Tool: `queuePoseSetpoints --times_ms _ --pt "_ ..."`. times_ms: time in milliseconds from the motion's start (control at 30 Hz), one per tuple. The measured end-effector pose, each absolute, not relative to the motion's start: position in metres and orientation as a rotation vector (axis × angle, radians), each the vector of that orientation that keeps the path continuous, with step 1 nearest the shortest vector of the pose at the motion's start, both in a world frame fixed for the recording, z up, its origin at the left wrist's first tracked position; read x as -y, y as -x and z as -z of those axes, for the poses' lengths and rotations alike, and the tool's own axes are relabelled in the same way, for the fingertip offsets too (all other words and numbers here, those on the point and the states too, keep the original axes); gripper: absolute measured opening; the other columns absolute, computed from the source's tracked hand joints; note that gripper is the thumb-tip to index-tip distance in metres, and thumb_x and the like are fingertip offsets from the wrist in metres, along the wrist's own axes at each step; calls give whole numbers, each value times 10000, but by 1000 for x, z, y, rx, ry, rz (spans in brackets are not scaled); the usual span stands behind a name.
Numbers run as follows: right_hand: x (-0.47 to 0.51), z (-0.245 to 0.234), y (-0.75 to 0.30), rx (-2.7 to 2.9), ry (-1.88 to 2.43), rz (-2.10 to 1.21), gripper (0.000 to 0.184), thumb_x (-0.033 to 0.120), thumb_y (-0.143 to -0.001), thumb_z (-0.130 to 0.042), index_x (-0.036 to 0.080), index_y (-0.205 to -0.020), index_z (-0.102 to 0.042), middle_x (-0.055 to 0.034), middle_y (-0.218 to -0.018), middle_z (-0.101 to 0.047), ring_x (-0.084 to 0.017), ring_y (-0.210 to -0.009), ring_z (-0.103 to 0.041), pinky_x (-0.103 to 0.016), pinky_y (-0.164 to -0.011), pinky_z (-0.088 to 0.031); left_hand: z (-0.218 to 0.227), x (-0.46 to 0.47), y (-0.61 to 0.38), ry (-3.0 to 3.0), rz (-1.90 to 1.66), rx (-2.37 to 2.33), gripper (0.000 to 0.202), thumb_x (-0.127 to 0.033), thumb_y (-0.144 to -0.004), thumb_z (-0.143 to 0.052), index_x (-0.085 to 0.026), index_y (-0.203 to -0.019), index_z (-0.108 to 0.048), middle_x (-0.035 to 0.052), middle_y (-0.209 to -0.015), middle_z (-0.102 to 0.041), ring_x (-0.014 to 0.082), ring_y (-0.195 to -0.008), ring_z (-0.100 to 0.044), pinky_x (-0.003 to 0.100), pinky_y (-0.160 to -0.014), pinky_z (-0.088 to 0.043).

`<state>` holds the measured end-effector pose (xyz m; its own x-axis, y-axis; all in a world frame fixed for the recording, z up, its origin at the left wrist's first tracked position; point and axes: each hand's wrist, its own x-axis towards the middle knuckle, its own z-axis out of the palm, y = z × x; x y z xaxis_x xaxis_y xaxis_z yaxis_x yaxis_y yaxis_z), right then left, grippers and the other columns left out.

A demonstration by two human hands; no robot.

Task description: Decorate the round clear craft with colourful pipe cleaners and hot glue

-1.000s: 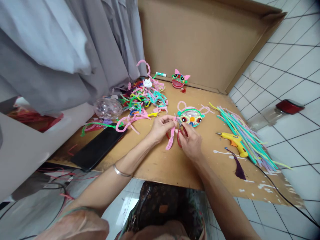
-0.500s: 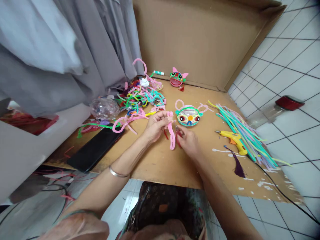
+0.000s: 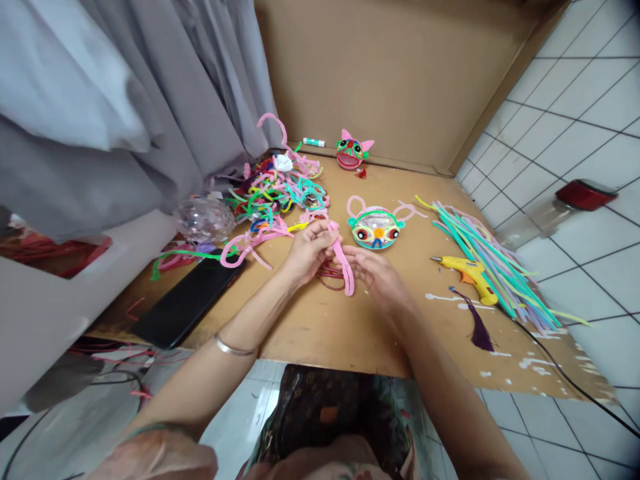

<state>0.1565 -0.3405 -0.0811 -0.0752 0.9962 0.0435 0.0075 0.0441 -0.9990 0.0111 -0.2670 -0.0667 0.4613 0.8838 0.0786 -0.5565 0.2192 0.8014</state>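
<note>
My left hand (image 3: 311,252) is closed, pinching a folded pink pipe cleaner (image 3: 344,263) whose looped end hangs down to the right. My right hand (image 3: 376,272) is at the strip's right side with its fingers stretched out, the fingertips at or touching the pink fuzz. Under the strip, red-handled scissors (image 3: 332,285) lie on the table, partly hidden by my left hand. Just behind the hands is a lion-like face (image 3: 376,228) made of pipe cleaners, with pink loop ears, red eyes and an orange nose.
A tangled heap of pipe cleaners (image 3: 280,190) lies at the back left, near a black phone (image 3: 187,300). On the right are straight pipe cleaners (image 3: 493,263), a yellow glue gun (image 3: 467,277) with a cord, and a purple tassel (image 3: 480,330). A finished face (image 3: 350,152) stands by the cardboard.
My right hand has let go of the red scissors, which now lie under the strip. Its fingers have opened and moved to the pink pipe cleaner. My left hand keeps its grip.
</note>
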Motion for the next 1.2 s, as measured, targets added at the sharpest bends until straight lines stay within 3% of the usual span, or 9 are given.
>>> queuePoseSetpoints --times_ms 100,200,400,633,900,1100,1200 --pt "341 83 -154 1275 1233 -1256 391 511 -836 -538 167 -970 -666 12 -605 -607 -111 -522 -533 -230 -535 -432 77 270 -18 -955 -1037 -509 332 -263 -588 -835 -124 -800 -619 -24 -600 -621 25 -457 -440 154 -472 -342" --pt "341 89 -152 1285 1399 -1055 354 506 -819 -534 170 -809 -647 74 -470 -422 -85 -433 -380 -209 -453 -314 81 272 -22 -994 -1020 -510 352 -322 -591 -838 -127 -784 -617 -18 -613 -629 29 -468 -455 161 -484 -349" --pt "341 90 -155 1371 1411 -947 335 476 -832 -470 181 -763 -614 76 -483 -388 -90 -450 -355 -223 -478 -292 81 270 -21 -1110 -1094 -546 394 -454 -635 -808 -133 -803 -653 -32 -579 -590 46 -472 -459 184 -487 -359" --pt "347 79 -147 1483 1365 -747 344 457 -863 -456 180 -732 -610 7 -625 -555 -129 -600 -492 -246 -579 -355 87 256 -13 -1258 -1329 -745 268 -389 -700 -755 -145 -697 -645 -41 -522 -535 56 -451 -431 196 -467 -332" --pt "346 85 -159 1292 1378 -918 426 599 -811 -510 188 -761 -611 82 -463 -337 -86 -428 -326 -224 -442 -263 79 259 -14 -1149 -1177 -580 320 -415 -667 -780 -128 -722 -650 1 -641 -616 51 -498 -481 185 -489 -380" --pt "346 76 -154 1273 1392 -1104 380 555 -746 -581 176 -756 -604 27 -596 -554 -76 -457 -474 -192 -404 -313 80 262 -13 -1204 -1110 -605 364 -435 -650 -790 -119 -805 -700 -16 -542 -580 69 -474 -485 196 -487 -374" --pt "347 72 -153 1222 1424 -1102 350 532 -721 -596 182 -723 -578 26 -592 -555 -71 -457 -479 -166 -362 -305 79 266 -14 -1275 -1082 -622 374 -464 -660 -780 -125 -800 -704 -9 -555 -592 73 -484 -486 200 -494 -373"
